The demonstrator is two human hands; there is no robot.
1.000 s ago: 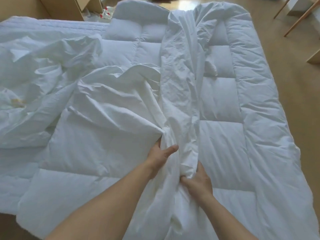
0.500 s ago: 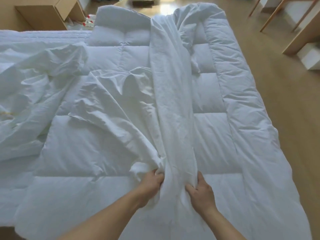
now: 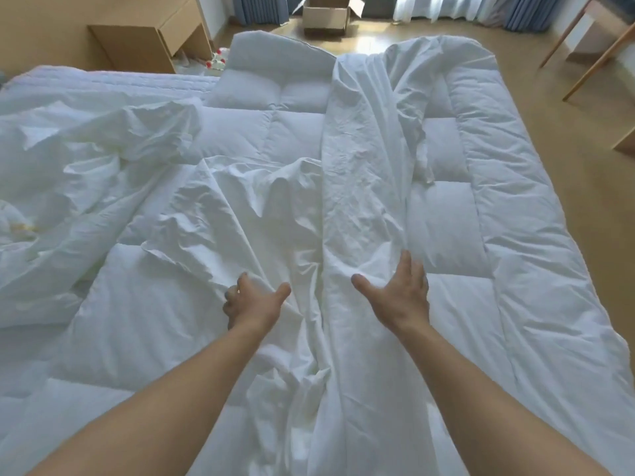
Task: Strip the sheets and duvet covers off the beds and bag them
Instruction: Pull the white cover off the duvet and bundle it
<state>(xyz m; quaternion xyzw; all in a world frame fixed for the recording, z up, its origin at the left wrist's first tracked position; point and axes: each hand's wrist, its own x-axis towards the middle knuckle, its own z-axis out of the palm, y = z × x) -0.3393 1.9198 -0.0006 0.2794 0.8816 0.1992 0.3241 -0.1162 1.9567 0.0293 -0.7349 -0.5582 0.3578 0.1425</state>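
Observation:
A white duvet cover (image 3: 357,173) lies bunched in a long strip down the middle of a quilted white duvet (image 3: 508,207) spread over the bed. Its near end runs between my forearms toward me. My left hand (image 3: 256,302) hovers over the cover's left folds with fingers loosely curled and thumb out, holding nothing. Over the strip's right edge, my right hand (image 3: 400,293) is spread flat with fingers apart. More crumpled white sheeting (image 3: 79,187) is heaped on the bed's left side.
A wooden nightstand (image 3: 147,39) stands at the back left, with small bottles (image 3: 216,60) on the floor beside it. An open cardboard box (image 3: 326,12) sits on the wooden floor beyond the bed. Wooden furniture legs (image 3: 591,46) rise at the back right.
Both hands have let go of the bunched duvet cover and reached forward over it, fingers opening. The view has tilted up, showing more of the room.

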